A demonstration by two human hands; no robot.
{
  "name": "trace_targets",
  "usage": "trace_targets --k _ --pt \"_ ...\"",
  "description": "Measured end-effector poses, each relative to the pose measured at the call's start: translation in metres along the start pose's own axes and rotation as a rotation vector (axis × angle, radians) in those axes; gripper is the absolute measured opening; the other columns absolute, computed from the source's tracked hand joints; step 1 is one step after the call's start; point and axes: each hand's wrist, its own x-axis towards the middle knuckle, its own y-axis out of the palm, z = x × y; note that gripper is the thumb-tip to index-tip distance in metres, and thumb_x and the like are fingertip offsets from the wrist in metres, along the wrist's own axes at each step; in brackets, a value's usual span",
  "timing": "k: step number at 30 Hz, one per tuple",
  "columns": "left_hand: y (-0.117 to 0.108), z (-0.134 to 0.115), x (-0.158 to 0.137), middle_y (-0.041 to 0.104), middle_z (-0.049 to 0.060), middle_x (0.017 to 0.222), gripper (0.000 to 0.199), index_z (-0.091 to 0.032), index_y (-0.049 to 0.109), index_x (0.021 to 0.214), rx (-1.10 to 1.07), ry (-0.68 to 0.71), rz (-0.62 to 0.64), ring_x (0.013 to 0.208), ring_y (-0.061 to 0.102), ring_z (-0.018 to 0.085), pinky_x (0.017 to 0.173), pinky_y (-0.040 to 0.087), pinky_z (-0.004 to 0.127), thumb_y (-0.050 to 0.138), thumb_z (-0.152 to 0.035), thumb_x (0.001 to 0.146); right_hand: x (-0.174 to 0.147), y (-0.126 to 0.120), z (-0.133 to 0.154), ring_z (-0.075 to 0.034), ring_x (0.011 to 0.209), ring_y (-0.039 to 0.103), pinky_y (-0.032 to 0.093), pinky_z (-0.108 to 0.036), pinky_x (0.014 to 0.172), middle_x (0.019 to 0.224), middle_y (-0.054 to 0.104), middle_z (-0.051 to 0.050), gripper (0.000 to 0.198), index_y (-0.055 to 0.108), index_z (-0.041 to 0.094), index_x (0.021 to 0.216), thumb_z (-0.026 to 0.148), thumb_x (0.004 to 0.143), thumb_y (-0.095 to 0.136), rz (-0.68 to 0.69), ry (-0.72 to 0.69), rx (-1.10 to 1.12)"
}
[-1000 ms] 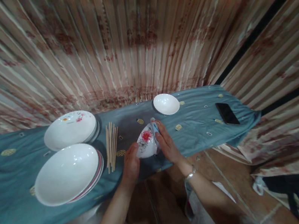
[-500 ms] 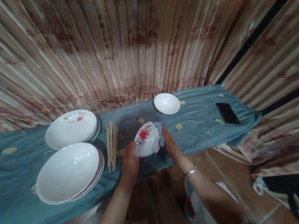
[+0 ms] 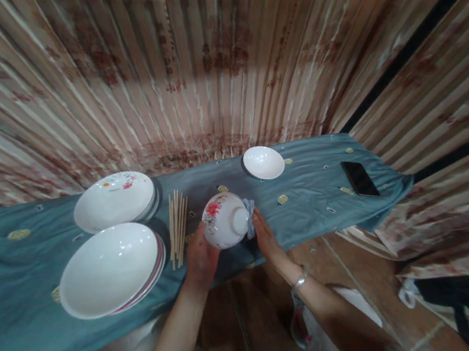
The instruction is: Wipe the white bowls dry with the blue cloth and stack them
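Observation:
A small white bowl [image 3: 224, 228] with a red flower print is tilted above the table's front edge, its foot ring facing right and toward me. My left hand [image 3: 202, 256] grips the bowl's left side, fingers partly hidden behind it. On the right, my right hand [image 3: 266, 236] presses a bluish-grey cloth [image 3: 250, 216] against the bowl. Left of my left hand, several wooden chopsticks [image 3: 178, 227] lie in a loose bunch. Behind and to the right stands another small white bowl [image 3: 263, 163], upright.
On the left are a stack of large white bowls [image 3: 109, 271] and, behind it, a stack of floral plates [image 3: 113, 202]. A black phone [image 3: 360, 178] lies at the right end of the teal tablecloth [image 3: 312, 210]. Pleated curtains [image 3: 219, 82] hang behind the table.
The held bowl has turned, so its foot ring now shows and the flower print sits farther left. Both hands keep their grip at nearly the same place.

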Motion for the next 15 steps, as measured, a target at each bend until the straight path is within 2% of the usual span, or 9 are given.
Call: trace_targets --k 2,5,8,15 --pt "0.008 -0.008 0.0 0.07 0.01 0.122 0.038 -0.019 0.067 0.115 -0.217 -0.129 0.013 0.128 0.055 0.028 0.109 0.042 0.047 0.047 -0.041 0.091 -0.004 0.003 0.001 -0.021 0.146 0.033 0.021 -0.042 0.123 0.155 0.039 -0.007 0.069 0.041 0.02 0.147 0.063 0.093 0.037 -0.007 0.007 -0.051" --pt "0.015 -0.017 0.001 0.07 0.01 0.121 0.036 -0.017 0.067 0.114 -0.369 -0.223 -0.02 0.126 0.056 0.026 0.109 0.042 0.045 0.044 -0.036 0.094 -0.012 0.008 0.004 -0.018 0.149 0.024 0.016 -0.042 0.124 0.159 0.031 -0.005 0.065 0.033 0.021 0.151 0.056 0.097 0.034 0.019 -0.069 -0.133" --pt "0.016 -0.021 0.002 0.07 0.012 0.122 0.037 -0.014 0.065 0.117 -0.416 -0.258 -0.07 0.126 0.056 0.025 0.109 0.042 0.044 0.043 -0.034 0.095 -0.022 0.014 0.003 -0.018 0.151 0.015 0.014 -0.044 0.124 0.163 0.021 -0.007 0.063 0.022 0.02 0.154 0.05 0.099 0.032 0.046 -0.146 -0.259" --pt "0.009 -0.018 0.006 0.066 0.012 0.129 0.035 -0.016 0.065 0.115 -0.39 -0.247 -0.074 0.126 0.056 0.025 0.107 0.044 0.043 0.049 -0.038 0.092 -0.048 0.025 0.001 -0.024 0.152 0.002 0.02 -0.052 0.122 0.165 0.002 -0.012 0.068 0.0 0.016 0.156 0.035 0.1 0.035 0.098 -0.313 -0.526"
